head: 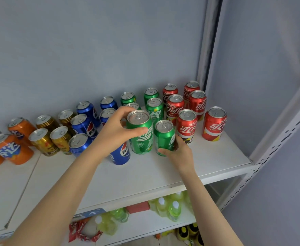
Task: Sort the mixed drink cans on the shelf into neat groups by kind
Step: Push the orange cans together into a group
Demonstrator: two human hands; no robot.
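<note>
You are standing at a white shelf that is carrying drink cans, all upright with their long axes vertical and pull-tab lids facing up. From left to right, the orange cans, gold cans, blue cans, green cans and red cans are sitting in loose clusters. One red can is standing apart at the right. Your left hand is gripping the front-left green can around its upper body, with the thumb on the near side. Your right hand is clasping the neighbouring green can low down on its body. Both held cans are sitting just beside each other at the front of the green group. Bottles are lying on the lower shelf.
</note>
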